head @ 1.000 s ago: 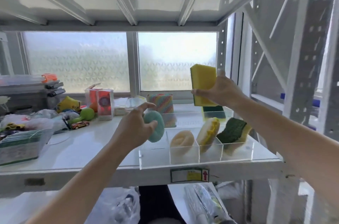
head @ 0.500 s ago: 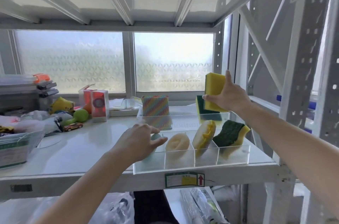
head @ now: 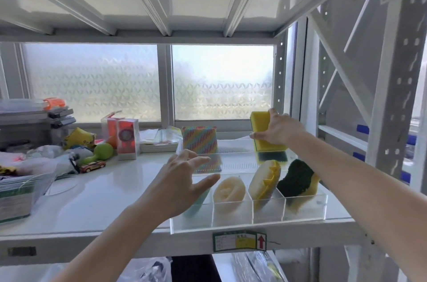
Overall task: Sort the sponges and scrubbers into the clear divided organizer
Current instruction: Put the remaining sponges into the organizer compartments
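Left forearm rising from lower left of frame, left hand (head: 182, 185) at centre, palm down, fingers spread and empty, right arm crossing from right edge, right hand (head: 278, 130) at upper right of centre, fingers clasping something yellow

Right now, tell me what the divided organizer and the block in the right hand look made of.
The organizer looks like clear, glossy rigid plastic, maybe acrylic: you see straight through its thin flat walls, and its edges catch the light. The block in the right hand looks like matte yellow foam sponge with a dark green layer, probably scouring fibre, along one face.
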`<state>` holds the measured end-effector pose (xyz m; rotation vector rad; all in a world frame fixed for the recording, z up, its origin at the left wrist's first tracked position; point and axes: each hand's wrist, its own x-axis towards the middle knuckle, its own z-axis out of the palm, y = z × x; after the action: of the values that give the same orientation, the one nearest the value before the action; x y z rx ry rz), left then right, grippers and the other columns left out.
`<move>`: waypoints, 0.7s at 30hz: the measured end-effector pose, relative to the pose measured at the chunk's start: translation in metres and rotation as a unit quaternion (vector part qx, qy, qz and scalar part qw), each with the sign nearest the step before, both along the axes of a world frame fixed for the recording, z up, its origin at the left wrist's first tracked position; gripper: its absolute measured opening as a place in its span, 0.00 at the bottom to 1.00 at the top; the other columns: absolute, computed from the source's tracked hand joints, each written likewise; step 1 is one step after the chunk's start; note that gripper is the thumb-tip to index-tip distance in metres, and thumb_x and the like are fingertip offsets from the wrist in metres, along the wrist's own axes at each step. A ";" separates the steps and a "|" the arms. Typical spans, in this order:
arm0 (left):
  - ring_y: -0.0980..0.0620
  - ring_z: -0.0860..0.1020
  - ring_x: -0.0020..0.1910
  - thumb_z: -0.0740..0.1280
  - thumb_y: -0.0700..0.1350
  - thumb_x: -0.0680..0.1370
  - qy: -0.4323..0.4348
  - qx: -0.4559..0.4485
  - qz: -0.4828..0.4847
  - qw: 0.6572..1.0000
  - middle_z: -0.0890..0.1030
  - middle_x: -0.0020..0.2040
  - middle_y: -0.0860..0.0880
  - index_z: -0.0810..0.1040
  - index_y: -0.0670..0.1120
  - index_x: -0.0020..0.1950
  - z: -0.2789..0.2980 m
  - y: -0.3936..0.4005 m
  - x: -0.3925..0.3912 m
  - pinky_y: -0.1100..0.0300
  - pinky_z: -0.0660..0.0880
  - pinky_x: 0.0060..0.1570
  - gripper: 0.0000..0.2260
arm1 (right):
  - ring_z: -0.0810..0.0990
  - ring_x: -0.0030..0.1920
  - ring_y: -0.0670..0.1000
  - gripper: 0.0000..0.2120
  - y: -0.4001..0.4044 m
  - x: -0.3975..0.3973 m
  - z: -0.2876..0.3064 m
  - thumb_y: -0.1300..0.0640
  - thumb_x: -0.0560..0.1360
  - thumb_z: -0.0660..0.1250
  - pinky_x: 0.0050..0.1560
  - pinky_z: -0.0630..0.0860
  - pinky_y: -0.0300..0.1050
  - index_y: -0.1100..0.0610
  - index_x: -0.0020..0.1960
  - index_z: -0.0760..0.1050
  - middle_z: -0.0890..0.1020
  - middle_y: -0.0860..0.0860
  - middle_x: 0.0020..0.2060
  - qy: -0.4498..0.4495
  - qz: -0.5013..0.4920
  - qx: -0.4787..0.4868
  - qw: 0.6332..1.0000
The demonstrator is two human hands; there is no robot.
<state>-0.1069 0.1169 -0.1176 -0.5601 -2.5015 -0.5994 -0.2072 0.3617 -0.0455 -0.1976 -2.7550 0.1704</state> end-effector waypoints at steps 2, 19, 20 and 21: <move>0.56 0.69 0.63 0.60 0.66 0.72 0.004 0.003 -0.006 1.000 0.72 0.64 0.56 0.70 0.57 0.68 0.001 0.002 0.001 0.61 0.66 0.61 0.26 | 0.72 0.66 0.59 0.51 -0.001 -0.002 0.001 0.28 0.66 0.62 0.59 0.72 0.52 0.56 0.77 0.47 0.68 0.57 0.71 -0.033 -0.004 0.009 0.999; 0.55 0.69 0.65 0.59 0.63 0.74 -0.032 0.025 -0.018 0.999 0.71 0.67 0.55 0.69 0.54 0.68 0.011 0.015 0.002 0.62 0.65 0.58 0.26 | 0.70 0.68 0.59 0.52 -0.004 -0.011 -0.004 0.29 0.69 0.59 0.59 0.73 0.49 0.59 0.77 0.41 0.64 0.57 0.74 -0.064 0.003 0.001 0.998; 0.55 0.70 0.65 0.59 0.63 0.74 -0.035 0.032 -0.021 0.999 0.72 0.67 0.54 0.69 0.53 0.69 0.014 0.018 -0.001 0.62 0.65 0.57 0.25 | 0.71 0.67 0.59 0.52 -0.004 -0.010 -0.003 0.29 0.69 0.58 0.59 0.73 0.50 0.59 0.78 0.40 0.64 0.58 0.73 -0.068 0.005 -0.011 0.998; 0.54 0.70 0.65 0.60 0.62 0.75 -0.039 0.039 -0.023 0.998 0.72 0.67 0.53 0.69 0.53 0.69 0.017 0.022 -0.004 0.61 0.65 0.57 0.25 | 0.70 0.68 0.60 0.52 -0.003 -0.008 -0.001 0.29 0.69 0.57 0.60 0.72 0.50 0.59 0.78 0.40 0.63 0.58 0.74 -0.071 0.009 -0.027 0.997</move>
<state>-0.1107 0.1385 -0.1004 -0.5774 -2.5311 -0.7466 -0.2154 0.3589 -0.0465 -0.2074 -2.8970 0.2457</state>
